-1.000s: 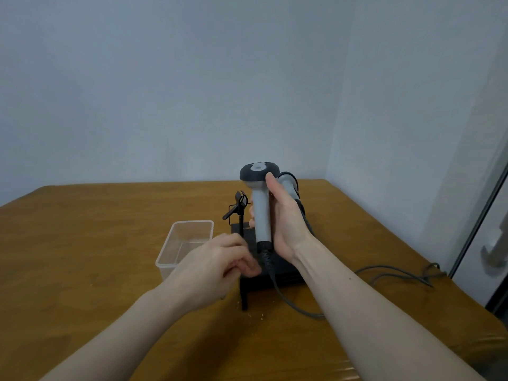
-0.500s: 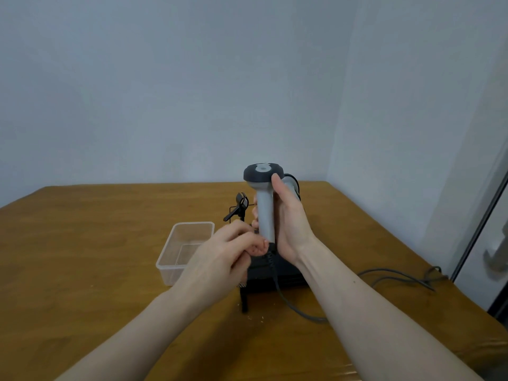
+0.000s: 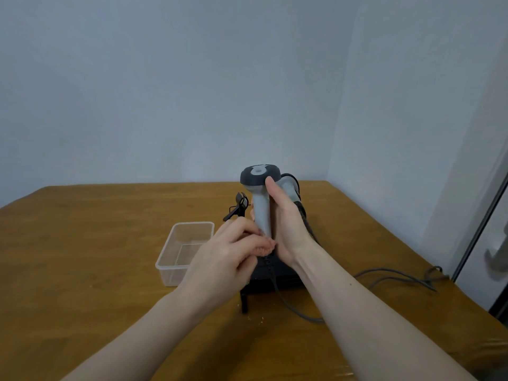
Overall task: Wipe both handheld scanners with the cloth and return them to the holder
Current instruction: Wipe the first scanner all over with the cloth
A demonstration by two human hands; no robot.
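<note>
My right hand (image 3: 288, 229) grips a grey scanner (image 3: 260, 199) with a dark head, holding it upright above the black holder (image 3: 275, 276). My left hand (image 3: 231, 257) is at the lower end of that scanner's handle, thumb and curled fingertips pinching it. A second scanner (image 3: 289, 185) shows partly behind my right hand, in the holder. A grey cable (image 3: 291, 309) hangs from the held scanner down to the table. No cloth is visible.
A clear plastic container (image 3: 187, 248) stands left of the holder on the wooden table (image 3: 96, 243). A small black clip stand (image 3: 238, 206) rises behind my left hand. Grey cables (image 3: 398, 276) trail to the right table edge. Walls close the back and right.
My left hand rose from near the holder's front up to the bottom of the scanner's handle. My right hand kept its grip and the scanner stayed upright.
</note>
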